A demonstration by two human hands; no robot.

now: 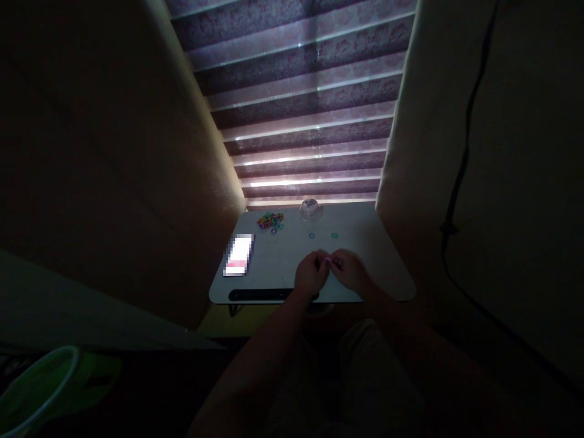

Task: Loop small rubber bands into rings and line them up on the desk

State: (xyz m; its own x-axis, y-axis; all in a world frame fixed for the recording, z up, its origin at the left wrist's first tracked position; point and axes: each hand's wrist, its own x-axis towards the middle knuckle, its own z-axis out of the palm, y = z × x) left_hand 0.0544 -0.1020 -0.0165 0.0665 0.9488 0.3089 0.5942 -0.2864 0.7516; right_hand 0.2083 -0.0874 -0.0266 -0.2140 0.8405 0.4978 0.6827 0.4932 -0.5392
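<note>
Both hands meet over the near middle of a small white lap table (374,255). My left hand (311,274) is closed, fingers curled in a pinch. My right hand (349,269) is closed too, its fingertips touching the left ones. Between them sits a tiny pink thing (327,261), probably a small rubber band. A pile of small coloured rubber bands (270,221) lies at the table's far left. Two single loose bands, one blue (311,235) and one green (334,235), lie just beyond my hands.
A small clear glass bowl (310,210) stands at the table's far edge. A bright phone screen (238,255) lies on the left side. Striped blinds (310,109) hang behind. A black cable (460,170) runs down the right wall. A green-rimmed object (41,389) sits at bottom left.
</note>
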